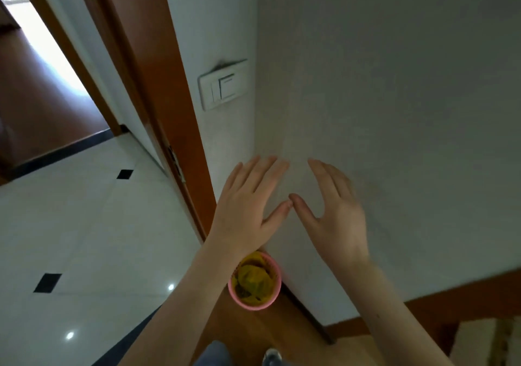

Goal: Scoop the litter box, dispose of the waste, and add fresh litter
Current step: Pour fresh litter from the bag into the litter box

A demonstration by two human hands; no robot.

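Note:
My left hand [248,210] and my right hand [335,216] are held out in front of me, palms down, fingers spread, thumbs touching at the tips. Both hold nothing. Below them on the floor stands a small pink waste bin [255,281] lined with a yellow bag, against the corner of the white wall. My left wrist covers part of its rim. No litter box, scoop or litter bag is in view.
A white wall [394,112] fills the right side, with a light switch [224,88] near its corner. A brown door frame [158,97] borders a doorway to a white tiled floor [84,238]. Wooden floor and a cardboard box edge [485,340] lie at lower right.

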